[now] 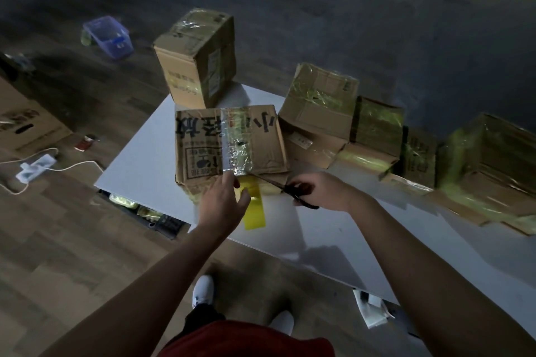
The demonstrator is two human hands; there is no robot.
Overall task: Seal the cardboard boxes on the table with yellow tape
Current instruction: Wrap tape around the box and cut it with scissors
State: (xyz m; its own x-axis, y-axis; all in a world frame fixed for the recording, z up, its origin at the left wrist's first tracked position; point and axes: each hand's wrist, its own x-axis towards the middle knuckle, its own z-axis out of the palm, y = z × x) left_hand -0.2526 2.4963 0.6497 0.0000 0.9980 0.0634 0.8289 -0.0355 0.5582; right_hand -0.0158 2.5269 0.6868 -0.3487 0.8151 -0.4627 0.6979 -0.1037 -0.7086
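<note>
A flat cardboard box [203,142] with black lettering lies at the near left corner of the white table [333,240]. A shiny strip of tape [236,142] runs across its top and over the front edge. Below that edge hangs a loose end of yellow tape [255,211]. My left hand [223,203] holds this tape just under the box edge. My right hand [319,191] grips dark scissors [293,188], their blades pointing left at the tape by the box's front edge.
A tall box [197,58] stands behind the flat one. Several taped boxes [374,124] line the table's right side. On the wooden floor lie a blue bin [108,36], a power strip [34,166] with cable and a large box [20,122].
</note>
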